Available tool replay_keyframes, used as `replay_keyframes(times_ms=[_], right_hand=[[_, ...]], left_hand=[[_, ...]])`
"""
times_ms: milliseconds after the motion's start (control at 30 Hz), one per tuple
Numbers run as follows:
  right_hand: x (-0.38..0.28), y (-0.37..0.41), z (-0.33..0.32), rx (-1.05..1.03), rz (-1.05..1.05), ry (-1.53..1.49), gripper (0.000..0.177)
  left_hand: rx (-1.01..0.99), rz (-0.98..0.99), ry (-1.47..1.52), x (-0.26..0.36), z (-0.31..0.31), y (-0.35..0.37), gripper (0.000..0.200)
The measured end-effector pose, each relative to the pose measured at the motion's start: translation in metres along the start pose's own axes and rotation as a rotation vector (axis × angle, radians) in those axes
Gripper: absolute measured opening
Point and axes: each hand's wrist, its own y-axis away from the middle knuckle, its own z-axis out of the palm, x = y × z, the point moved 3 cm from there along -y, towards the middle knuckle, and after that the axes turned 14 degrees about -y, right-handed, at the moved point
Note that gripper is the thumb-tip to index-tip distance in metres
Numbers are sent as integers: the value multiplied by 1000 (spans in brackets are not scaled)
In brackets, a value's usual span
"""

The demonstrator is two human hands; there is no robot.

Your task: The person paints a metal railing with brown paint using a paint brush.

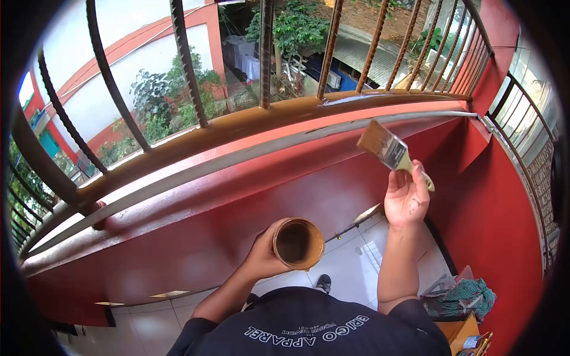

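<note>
My left hand [265,252] is wrapped round a cup of brown paint [319,243], held upright in front of my chest. Its inside is dark and its rim is smeared with brown. In my right hand [408,199] a paintbrush [393,153] is gripped by its pale handle, with the brown-coated bristles pointing up and left. The brush is raised close to the red ledge, apart from the railing. Brown paint covers the lower rail [237,120], which has a glossy patch near the middle. Small brown spots show on my right palm.
Twisted vertical bars [266,53] rise from the rail, with plants and a yard beyond. Below the ledge runs a red wall [261,199]. A green patterned cloth [469,296] lies at lower right beside a wooden box [466,332]. White tiles [350,255] form the floor.
</note>
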Motion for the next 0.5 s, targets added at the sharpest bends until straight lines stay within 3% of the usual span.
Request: replay_keyframes(times_ms=[167, 333, 500], right_hand=[[36, -49, 99, -415, -241, 136, 16], [61, -82, 130, -512, -357, 355, 13], [53, -100, 124, -550, -355, 347, 13]], left_hand=[[-254, -52, 123, -2, -36, -10, 96], [-394, 0, -12, -13, -54, -20, 97], [-461, 50, -67, -14, -61, -25, 96]])
